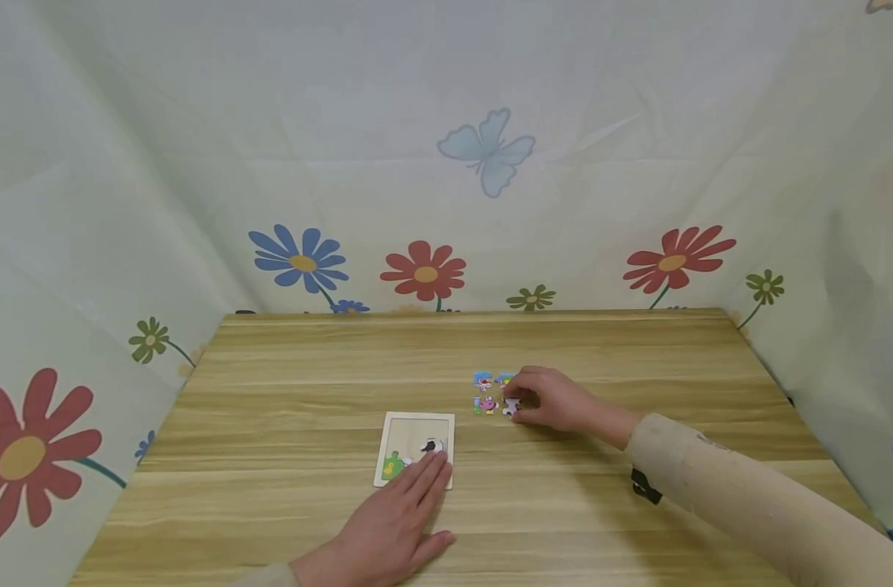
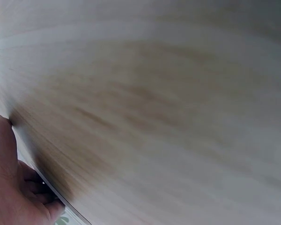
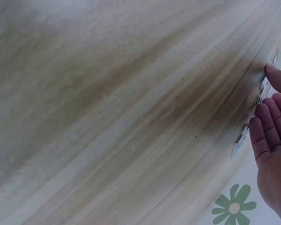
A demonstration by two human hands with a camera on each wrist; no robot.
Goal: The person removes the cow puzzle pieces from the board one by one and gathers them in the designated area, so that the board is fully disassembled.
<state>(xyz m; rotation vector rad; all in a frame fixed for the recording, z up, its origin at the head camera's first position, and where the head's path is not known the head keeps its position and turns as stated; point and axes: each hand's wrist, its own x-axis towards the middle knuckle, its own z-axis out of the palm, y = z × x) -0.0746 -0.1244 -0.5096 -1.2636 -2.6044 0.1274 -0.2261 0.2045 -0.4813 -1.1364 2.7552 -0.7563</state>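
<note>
Closest in, on the near side of the puzzle tray point(image 1: 417, 415): pale left cuff point(image 1: 271, 576), then left hand point(image 1: 396, 518), palm down, fingers straight and close together, thumb spread toward the tabletop. Fingertips laid across the tray's near right part; nothing grasped. Off to the right of the tray, coming in from the near side: beige right sleeve point(image 1: 754, 499), with a small black object point(image 1: 645, 487) beneath its cuff.

Tray flat on the wood-grain tabletop point(image 1: 285, 375). Inside it, green piece with yellow marking point(image 1: 391, 465) at near left, black-and-white piece point(image 1: 429, 445) toward the right, just beside the fingertips; print between these two partly hidden by the hand.

Right of the tray and slightly beyond: right hand point(image 1: 549, 399), thumb and bent fingers around a pale puzzle piece point(image 1: 511, 407); firmness of hold, cannot tell. Left of that piece, pink-figured piece point(image 1: 487, 405). Farther out, blue-edged piece point(image 1: 483, 381) and a second blue piece point(image 1: 506, 379), partly covered by fingers.

Well beyond the tray: hanging cloth point(image 1: 578, 212), printed with flowers and a pale blue butterfly point(image 1: 488, 152).
</note>
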